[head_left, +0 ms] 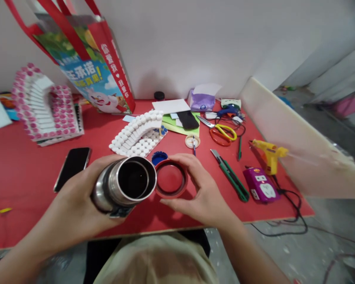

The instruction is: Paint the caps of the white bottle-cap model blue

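My L hand (79, 193) is wrapped round the open steel flask (116, 181) & my R hand (205, 193) grips the red lid (171, 179) btwn thumb & fingers, right by the flask's mouth, both over the red tabletop (23, 165) nr its front edge.

Ok so, layout on table (17, 161): flask (102, 193) in left hand (79, 197), lid (171, 179) in right hand (205, 191), just right of flask. Phone (72, 169) lies left of flask. Stair model (140, 134) behind flask, other stair model (41, 112) way over left, shopping bag (91, 75) behind, between those two. Box cutter (230, 175) right of lid, scissors (223, 135) behind cutter. Far right: power strip (260, 185), glue gun (269, 154) just behind it. Tissue pack (202, 102) near back wall (177, 47).
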